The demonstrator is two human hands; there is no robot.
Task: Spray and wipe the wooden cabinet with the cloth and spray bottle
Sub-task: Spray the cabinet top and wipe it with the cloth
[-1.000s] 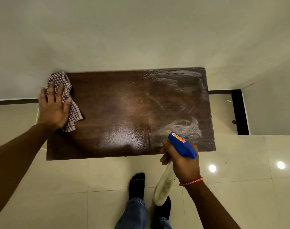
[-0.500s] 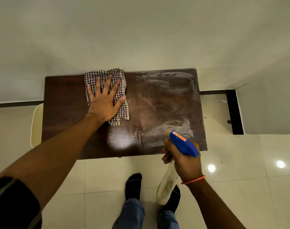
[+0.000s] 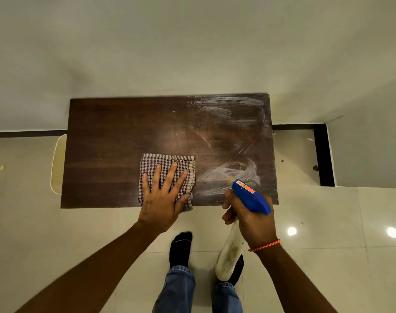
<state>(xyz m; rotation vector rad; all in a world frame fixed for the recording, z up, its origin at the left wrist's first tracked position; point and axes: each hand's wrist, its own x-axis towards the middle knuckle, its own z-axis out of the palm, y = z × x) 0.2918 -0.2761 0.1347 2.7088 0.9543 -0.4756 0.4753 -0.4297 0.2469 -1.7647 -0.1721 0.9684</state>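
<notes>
Wooden cabinet (image 3: 115,136): dark top, back edge against the wall (image 3: 192,41). Checked cloth (image 3: 147,163) lies flat on the cabinet top at its front edge, about midway along. Left hand (image 3: 163,201) rests on the cloth, fingers (image 3: 172,177) straight and spread wide, pressing down. White streaks (image 3: 237,171) and droplets cover the right half of the cabinet top. Spray bottle (image 3: 252,199), blue head, pale body, is over the cabinet's front right corner. Right hand (image 3: 254,224) grips its neck, fingers curled round it. Tiled floor (image 3: 57,233) before the cabinet; black-socked feet (image 3: 181,247) on it.
</notes>
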